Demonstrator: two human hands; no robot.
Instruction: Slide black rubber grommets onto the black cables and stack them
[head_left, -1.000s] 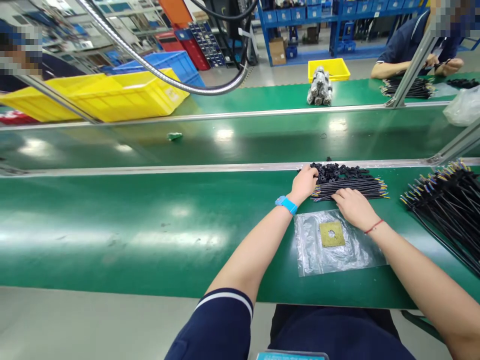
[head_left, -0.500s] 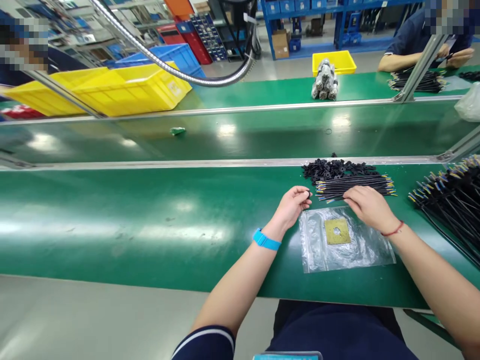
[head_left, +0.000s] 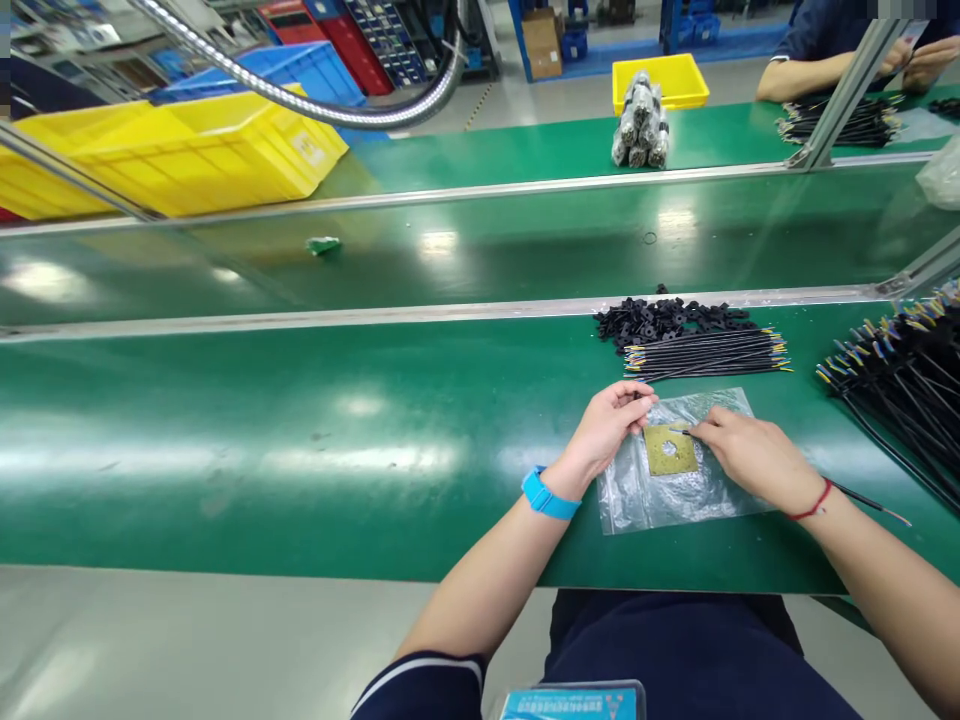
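Note:
My right hand [head_left: 739, 450] is closed on a black cable [head_left: 862, 497], whose stripped end points left over a yellowish square plate [head_left: 670, 451] with a central hole. That plate lies on a clear plastic bag [head_left: 720, 500]. My left hand [head_left: 611, 425] pinches something small and dark, mostly hidden by the fingers, at the bag's upper left corner. Behind the hands lies a row of black cables [head_left: 705, 354] with coloured wire ends. A heap of small black parts [head_left: 660, 322] sits just beyond them.
A large bundle of black cables [head_left: 915, 380] lies at the right. Metal rails [head_left: 375, 316] cross the green table. Farther back are yellow bins [head_left: 202, 150], wrapped bundles [head_left: 641, 125], a hanging metal hose and another person's arms [head_left: 817, 75].
My right hand has drawn a cable from the row and moved it toward me over the bag. My left hand has shifted right and slightly nearer, to the plate. The view has shifted a little.

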